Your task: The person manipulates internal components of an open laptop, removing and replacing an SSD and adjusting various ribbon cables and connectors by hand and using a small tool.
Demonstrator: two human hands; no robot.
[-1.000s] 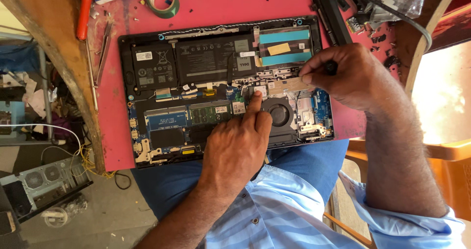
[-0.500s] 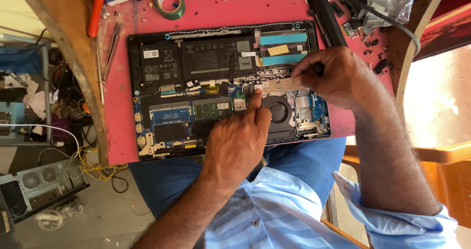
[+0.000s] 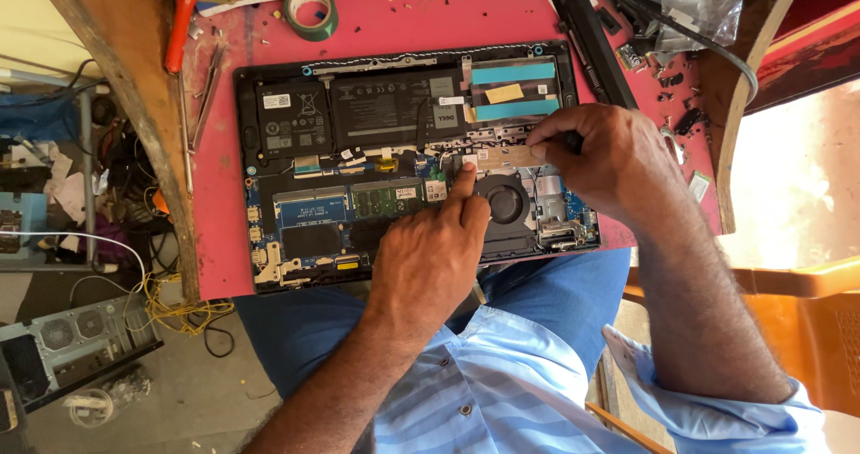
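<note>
Little has moved: left hand [image 3: 428,255] still fingers the copper heat pipe [image 3: 502,157], lying left-right, right hand [image 3: 602,157] pinching its end.

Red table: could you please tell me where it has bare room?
The red table is bare between the tape roll and the black bar. A thinner strip runs left of the laptop. The right corner is crowded.

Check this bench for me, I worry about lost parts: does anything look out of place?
Yes. Small dark screws and bits lie scattered loose on the red table right of the opened laptop, near the right hand. A crumpled clear bag sits above them.
</note>
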